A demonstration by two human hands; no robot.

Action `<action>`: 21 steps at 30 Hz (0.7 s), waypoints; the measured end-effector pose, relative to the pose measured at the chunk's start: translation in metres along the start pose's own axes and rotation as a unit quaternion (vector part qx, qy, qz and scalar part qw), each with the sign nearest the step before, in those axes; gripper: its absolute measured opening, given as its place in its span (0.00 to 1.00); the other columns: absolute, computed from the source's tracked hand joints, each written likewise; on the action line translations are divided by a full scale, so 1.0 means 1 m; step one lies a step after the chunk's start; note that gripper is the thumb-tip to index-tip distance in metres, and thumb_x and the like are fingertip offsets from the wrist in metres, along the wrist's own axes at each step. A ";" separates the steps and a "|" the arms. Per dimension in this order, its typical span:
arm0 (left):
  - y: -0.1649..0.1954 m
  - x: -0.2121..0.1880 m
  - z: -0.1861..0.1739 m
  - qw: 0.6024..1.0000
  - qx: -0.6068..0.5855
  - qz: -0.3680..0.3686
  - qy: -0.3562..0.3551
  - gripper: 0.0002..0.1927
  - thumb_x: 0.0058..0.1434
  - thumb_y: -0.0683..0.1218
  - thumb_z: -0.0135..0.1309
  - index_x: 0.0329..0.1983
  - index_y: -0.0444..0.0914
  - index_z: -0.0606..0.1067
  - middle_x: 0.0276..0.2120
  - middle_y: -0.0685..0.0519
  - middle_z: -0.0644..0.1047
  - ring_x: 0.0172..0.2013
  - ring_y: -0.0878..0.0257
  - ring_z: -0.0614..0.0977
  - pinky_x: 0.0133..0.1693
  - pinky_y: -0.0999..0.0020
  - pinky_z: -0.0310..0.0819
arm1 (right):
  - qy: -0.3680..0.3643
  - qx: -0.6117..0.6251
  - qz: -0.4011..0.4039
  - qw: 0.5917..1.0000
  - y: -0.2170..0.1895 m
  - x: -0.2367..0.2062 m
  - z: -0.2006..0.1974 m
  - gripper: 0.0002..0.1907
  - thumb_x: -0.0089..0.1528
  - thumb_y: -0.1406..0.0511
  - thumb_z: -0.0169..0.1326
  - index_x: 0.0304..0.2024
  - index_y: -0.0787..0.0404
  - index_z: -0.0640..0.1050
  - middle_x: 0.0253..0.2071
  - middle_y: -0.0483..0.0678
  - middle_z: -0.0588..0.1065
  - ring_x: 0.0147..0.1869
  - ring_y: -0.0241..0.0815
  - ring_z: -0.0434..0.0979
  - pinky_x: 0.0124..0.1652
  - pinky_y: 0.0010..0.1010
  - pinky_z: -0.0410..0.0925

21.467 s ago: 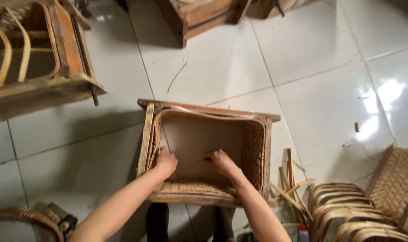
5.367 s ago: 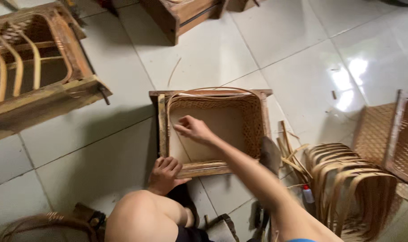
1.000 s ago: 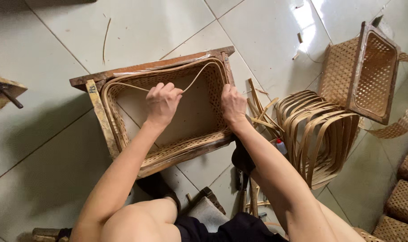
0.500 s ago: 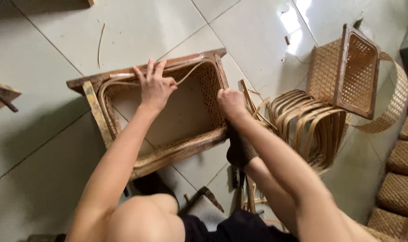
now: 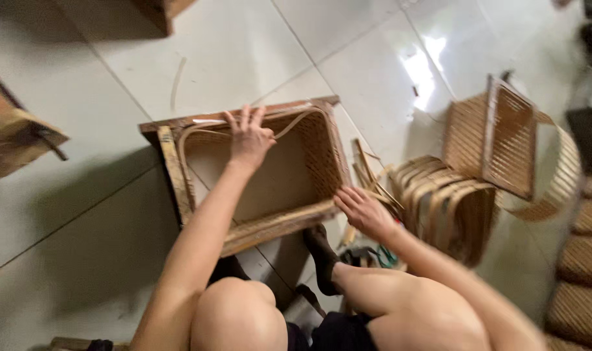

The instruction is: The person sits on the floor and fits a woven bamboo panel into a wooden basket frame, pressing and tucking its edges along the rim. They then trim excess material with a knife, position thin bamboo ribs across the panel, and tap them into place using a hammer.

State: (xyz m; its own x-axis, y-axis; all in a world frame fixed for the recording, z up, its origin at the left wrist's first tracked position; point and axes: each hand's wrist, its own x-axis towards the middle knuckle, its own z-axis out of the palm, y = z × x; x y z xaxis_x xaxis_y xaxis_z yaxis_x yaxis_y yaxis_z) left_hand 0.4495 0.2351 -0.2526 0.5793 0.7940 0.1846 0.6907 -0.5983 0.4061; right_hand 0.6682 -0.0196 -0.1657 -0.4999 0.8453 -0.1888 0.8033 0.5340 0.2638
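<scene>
A woven rattan basket in a wooden frame (image 5: 172,162) lies on the tiled floor in front of me. My left hand (image 5: 249,135) reaches over its far rim and presses on a loose rattan strip (image 5: 289,127) that curves along the inside of the rim. My right hand (image 5: 361,209) rests with fingers apart at the basket's near right corner, holding nothing that I can see. My knees and a dark-socked foot (image 5: 322,250) are below the basket.
A pile of bent rattan strips (image 5: 439,201) lies to the right, with a second woven basket (image 5: 503,140) tipped on its side beyond it. More woven pieces (image 5: 578,260) stack at the right edge. A wooden frame (image 5: 16,140) sits at the left, another one (image 5: 163,10) at the top.
The view swung left. My right hand slid from the basket's right side to its near right corner. My left hand stays on the far rim, on the strip.
</scene>
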 end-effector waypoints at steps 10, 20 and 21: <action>-0.008 -0.010 0.024 1.000 0.000 -0.011 0.023 0.49 0.47 0.61 0.68 0.70 0.40 0.65 0.68 0.37 0.63 0.68 0.43 0.64 0.65 0.25 0.44 | -0.084 0.389 -0.043 0.917 0.000 0.064 0.000 0.23 0.57 0.54 0.63 0.46 0.62 0.76 0.42 0.54 0.76 0.50 0.58 0.76 0.46 0.48 0.70; -0.008 0.000 0.027 0.992 0.115 0.007 0.059 0.52 0.53 0.78 0.53 0.63 0.31 0.64 0.49 0.43 0.68 0.52 0.46 0.69 0.59 0.34 0.58 | -0.084 0.487 -0.162 0.854 -0.063 0.160 -0.017 0.19 0.70 0.52 0.49 0.38 0.60 0.69 0.31 0.56 0.75 0.32 0.61 0.77 0.31 0.50 0.69; -0.010 0.000 0.026 0.991 0.116 0.021 0.064 0.51 0.54 0.78 0.53 0.62 0.32 0.65 0.49 0.43 0.69 0.51 0.47 0.70 0.57 0.37 0.61 | -0.104 0.493 -0.159 0.849 -0.060 0.161 -0.020 0.19 0.70 0.51 0.48 0.39 0.60 0.69 0.31 0.56 0.75 0.33 0.62 0.77 0.31 0.50 0.69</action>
State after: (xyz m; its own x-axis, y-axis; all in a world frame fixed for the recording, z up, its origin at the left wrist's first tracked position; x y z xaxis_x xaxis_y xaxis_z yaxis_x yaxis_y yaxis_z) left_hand 0.4538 0.2382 -0.2801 0.5598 0.7666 0.3145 0.7568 -0.6276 0.1827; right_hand 0.5327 0.0847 -0.1931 -0.7569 0.5852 -0.2911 0.5693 0.3716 -0.7334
